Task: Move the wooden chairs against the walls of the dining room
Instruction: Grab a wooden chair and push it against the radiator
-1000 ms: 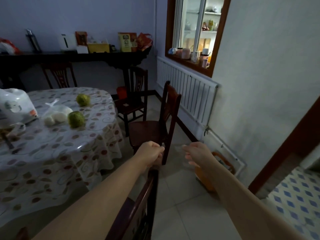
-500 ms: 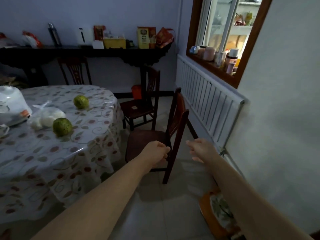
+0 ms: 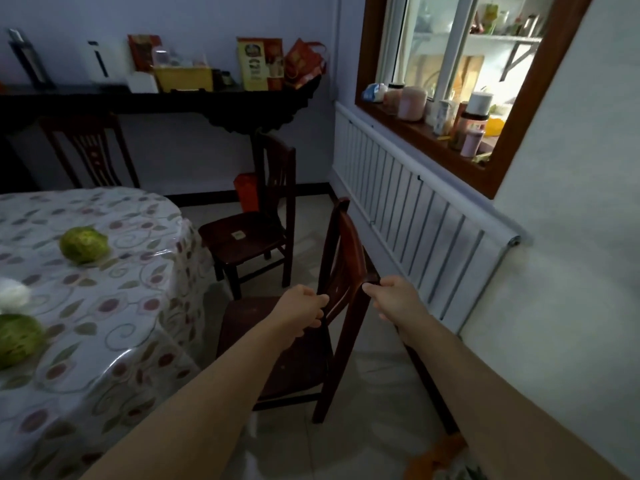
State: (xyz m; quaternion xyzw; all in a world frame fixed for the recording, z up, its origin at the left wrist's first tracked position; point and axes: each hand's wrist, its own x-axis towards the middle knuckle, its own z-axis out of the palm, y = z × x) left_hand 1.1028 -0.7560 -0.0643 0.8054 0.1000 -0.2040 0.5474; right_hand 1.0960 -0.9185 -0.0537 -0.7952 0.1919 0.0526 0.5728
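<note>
Chair legs dim (forelegs hidden)

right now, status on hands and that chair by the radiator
Left hand and right hand both gripping the near wooden chair by its backrest. Radiator just beyond, a gap remaining. Second chair ahead, table to the left.

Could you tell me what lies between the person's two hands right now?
In the head view, the dark wooden chair's backrest sits between the left hand and right hand, both gripping it.
</note>
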